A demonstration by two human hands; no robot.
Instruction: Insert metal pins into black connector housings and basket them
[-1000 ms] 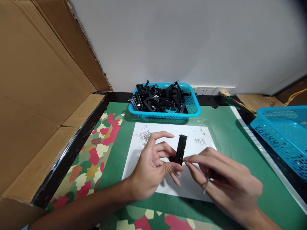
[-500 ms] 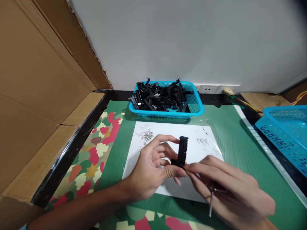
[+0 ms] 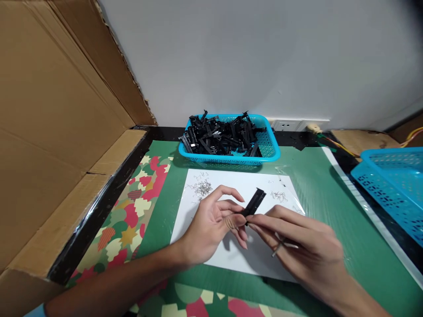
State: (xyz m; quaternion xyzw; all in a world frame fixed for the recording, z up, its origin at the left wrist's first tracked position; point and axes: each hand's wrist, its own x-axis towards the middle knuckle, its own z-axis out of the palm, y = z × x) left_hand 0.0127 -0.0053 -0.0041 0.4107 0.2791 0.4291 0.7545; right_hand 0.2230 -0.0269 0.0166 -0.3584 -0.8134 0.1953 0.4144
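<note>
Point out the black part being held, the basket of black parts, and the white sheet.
black part (image 3: 255,201), head view, its upper free end.
basket (image 3: 271,155), head view, right rim.
white sheet (image 3: 194,210), head view, bare left area.

A slim black plastic part (image 3: 254,203) is pinched at its lower end by the left hand (image 3: 211,224), tilted up to the right over a white sheet of paper (image 3: 264,259). The same end is touched by the fingertips of the right hand (image 3: 304,246), in which a thin metal tool (image 3: 279,247) is also held. Small wire bits (image 3: 202,188) are scattered on the paper. Behind it, a blue basket (image 3: 269,152) is filled with black parts (image 3: 221,134).
</note>
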